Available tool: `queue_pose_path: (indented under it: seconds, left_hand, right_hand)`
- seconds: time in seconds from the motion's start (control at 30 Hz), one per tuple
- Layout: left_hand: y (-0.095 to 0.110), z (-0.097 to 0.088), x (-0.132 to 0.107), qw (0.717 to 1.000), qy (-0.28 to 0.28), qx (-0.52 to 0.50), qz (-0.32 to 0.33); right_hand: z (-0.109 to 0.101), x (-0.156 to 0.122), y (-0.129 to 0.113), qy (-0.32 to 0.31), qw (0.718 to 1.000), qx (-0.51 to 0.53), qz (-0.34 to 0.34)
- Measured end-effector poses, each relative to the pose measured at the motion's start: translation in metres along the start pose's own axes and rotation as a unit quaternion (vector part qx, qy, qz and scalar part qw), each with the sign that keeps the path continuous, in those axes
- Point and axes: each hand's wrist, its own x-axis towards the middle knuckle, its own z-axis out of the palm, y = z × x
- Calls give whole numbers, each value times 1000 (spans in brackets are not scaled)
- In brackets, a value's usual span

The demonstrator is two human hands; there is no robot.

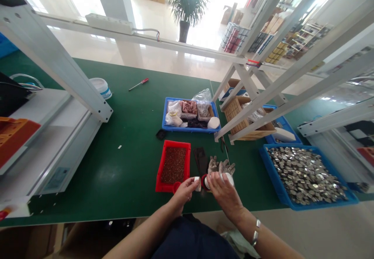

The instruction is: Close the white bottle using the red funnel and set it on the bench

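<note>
My left hand [183, 193] is closed, pinching a small white piece [197, 179] between thumb and fingertips; its exact kind is unclear. Just to the right, my right hand [223, 190] wraps over a white bottle-like container [229, 178], which lies tilted on its side beneath the fingers. A red round part [204, 181] shows at the container's left end, close to the white piece. Left of both hands stands a red tray [158, 179] filled with brown granules [173, 164]. A small red round item [176, 187] sits at its near right corner, partly behind my left hand.
Grey work gloves [221, 167], dark flat pieces [200, 160] and pliers [223, 145] lie beyond my right hand. Behind is a blue tray [191, 128] of bagged items. A blue bin [273, 173] of metal parts stands right. White frame posts [257, 105] slant overhead; a screwdriver [138, 84] lies farther back.
</note>
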Motion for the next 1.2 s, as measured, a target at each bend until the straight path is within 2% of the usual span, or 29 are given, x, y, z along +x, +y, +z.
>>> queue_pose_path:
  seconds: [0.1,0.2,0.33,0.43,0.6,0.7,0.8,0.87,0.93,1.03,1.1,1.2]
  left_hand:
    - [-1,0,2,1000,0,0,0]
    - [-2,-1,5,1000,0,-1,0]
    - [-2,1,7,1000,-4,1,-2]
    - [2,4,5,1000,-12,6,1]
    - [13,14,-3,999,-31,17,14]
    - [18,21,-7,998,-49,20,27]
    - [20,27,-7,996,-64,28,49]
    - [19,30,-6,994,-73,40,72]
    - [19,31,-4,990,-79,66,94]
    - [23,31,-7,980,-71,140,122]
    - [30,30,-13,967,-54,207,139]
    - [42,30,-24,938,-33,309,155]
  right_hand:
    - [1,-6,6,-1,999,43,32]
    - [3,-14,16,-15,987,107,116]
    - [14,-30,24,-33,946,214,240]
    - [29,-44,23,-26,906,299,297]
    - [42,-57,15,8,832,436,343]
    - [35,-55,8,14,797,496,346]
    - [21,-50,4,2,783,518,346]
    - [10,-46,3,-9,798,491,351]
    - [-1,-42,3,-14,845,417,334]
    - [-15,-36,3,-9,921,280,269]
    - [-22,-32,4,3,943,233,236]
    - [-29,-27,4,16,955,209,209]
